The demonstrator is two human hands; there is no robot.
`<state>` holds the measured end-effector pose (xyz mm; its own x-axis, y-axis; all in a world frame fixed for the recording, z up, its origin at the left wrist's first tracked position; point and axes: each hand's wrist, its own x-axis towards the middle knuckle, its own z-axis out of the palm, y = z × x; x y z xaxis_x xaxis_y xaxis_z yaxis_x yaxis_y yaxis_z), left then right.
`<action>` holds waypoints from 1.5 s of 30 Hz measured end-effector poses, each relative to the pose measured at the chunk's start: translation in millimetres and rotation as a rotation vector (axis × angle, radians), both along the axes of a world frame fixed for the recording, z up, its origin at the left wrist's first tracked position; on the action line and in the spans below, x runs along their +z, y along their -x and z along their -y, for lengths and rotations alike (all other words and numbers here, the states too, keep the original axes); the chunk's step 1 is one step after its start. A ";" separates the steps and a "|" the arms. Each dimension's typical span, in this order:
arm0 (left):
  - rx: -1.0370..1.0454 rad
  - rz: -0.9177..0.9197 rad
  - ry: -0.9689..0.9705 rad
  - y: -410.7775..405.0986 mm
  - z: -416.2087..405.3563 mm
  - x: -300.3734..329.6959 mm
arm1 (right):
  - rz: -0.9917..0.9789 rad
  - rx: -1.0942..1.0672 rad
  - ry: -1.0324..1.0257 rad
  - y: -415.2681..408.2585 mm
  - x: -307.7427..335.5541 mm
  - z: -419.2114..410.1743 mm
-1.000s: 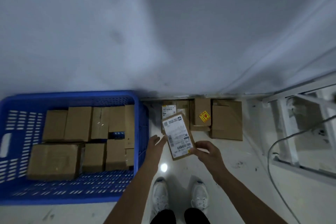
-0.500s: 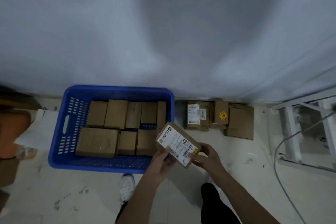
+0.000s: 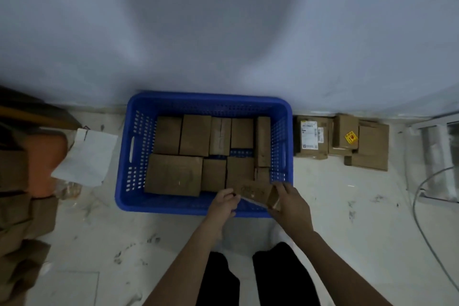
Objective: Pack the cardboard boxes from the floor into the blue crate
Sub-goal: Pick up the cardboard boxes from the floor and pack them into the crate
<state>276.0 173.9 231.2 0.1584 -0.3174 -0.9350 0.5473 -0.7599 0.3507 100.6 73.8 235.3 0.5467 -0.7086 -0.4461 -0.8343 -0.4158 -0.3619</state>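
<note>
Box (image 3: pixel 253 192) now flipped label-down over crate (image 3: pixel 208 100) 5 o'clock corner; left hand (image 3: pixel 223 202) & right hand (image 3: pixel 290 199) both gripping it, abt to place.

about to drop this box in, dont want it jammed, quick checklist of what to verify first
1. Grip: left hand and right hand both hold the cardboard box by its ends: ok.
2. Box over the blue crate: it sits above the near right corner, inside the rim: ok.
3. Free slot below: the near row looks full of packed boxes; space under the held box is hidden: cannot tell.
4. Box level: it tilts, right end lower: not ok.
5. Fingers clear of the crate wall: right hand is close to the rim: cannot tell.
6. Work left: floor boxes remain beside the crate: not ok.
</note>
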 end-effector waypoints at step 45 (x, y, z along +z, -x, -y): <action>-0.648 -0.053 -0.054 54.5 39.3 -196.8 | -0.514 0.343 0.058 -46.4 -249.8 -18.5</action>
